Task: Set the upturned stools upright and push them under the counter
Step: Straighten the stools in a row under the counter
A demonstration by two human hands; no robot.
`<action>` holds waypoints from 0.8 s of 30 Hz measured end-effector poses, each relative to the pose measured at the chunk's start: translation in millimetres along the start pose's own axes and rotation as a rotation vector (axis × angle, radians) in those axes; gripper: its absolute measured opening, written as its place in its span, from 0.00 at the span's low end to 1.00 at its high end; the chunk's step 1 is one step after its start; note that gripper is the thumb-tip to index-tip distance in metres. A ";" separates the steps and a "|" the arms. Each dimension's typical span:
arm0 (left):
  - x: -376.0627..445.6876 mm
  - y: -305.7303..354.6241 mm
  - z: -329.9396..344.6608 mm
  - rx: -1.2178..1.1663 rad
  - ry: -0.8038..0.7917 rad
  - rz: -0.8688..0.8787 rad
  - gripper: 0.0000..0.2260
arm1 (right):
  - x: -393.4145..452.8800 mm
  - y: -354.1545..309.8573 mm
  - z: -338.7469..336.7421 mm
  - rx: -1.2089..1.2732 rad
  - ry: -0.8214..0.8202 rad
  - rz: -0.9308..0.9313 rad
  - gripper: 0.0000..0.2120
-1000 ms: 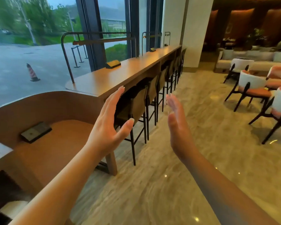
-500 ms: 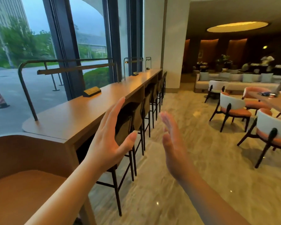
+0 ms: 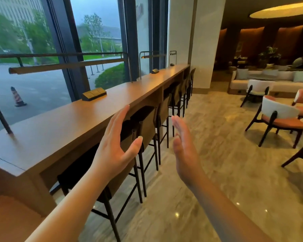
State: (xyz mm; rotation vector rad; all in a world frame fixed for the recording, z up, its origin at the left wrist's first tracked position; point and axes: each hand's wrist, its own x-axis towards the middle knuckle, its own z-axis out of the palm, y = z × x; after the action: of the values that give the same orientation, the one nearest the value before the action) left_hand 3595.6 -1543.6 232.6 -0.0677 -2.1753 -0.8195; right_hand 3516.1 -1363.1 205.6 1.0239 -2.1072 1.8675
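A long wooden counter point(image 3: 80, 123) runs along the window from near left to far middle. Several brown bar stools with thin black legs stand upright in a row, tucked against it. The nearest stool point(image 3: 124, 175) is partly hidden behind my left hand; a second stool point(image 3: 148, 126) stands just beyond. My left hand point(image 3: 115, 147) is held up, fingers spread, palm facing right, in front of the nearest stool. Palm facing left, my right hand point(image 3: 184, 151) is raised beside it over the floor. Both hold nothing.
A dark socket box point(image 3: 94, 93) and desk lamps point(image 3: 151, 56) sit on the counter. Lounge chairs point(image 3: 278, 117) with orange seats stand at the right, a sofa point(image 3: 276, 79) behind them. A white pillar point(image 3: 199, 49) ends the counter. Marble floor point(image 3: 217, 163) lies between.
The view has risen and swung along the counter, so the row of stools is closer and the curved lower desk has dropped out at the left. Both hands stay raised and empty.
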 end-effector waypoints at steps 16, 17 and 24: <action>131.4 -154.7 163.6 0.128 0.037 -0.252 0.35 | 200.1 203.6 6.7 0.052 -0.258 0.091 0.40; 140.0 -172.3 171.3 0.121 0.046 -0.268 0.35 | 215.3 217.9 16.0 0.040 -0.278 0.083 0.39; 210.3 -269.8 198.0 0.175 0.059 -0.385 0.36 | 330.0 291.4 73.4 -0.032 -0.435 0.017 0.35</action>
State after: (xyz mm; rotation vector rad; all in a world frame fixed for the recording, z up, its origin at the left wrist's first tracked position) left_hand 3238.7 -1686.7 141.2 0.4706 -2.2253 -0.8229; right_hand 3124.3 -1560.3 123.6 1.5236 -2.3622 1.7323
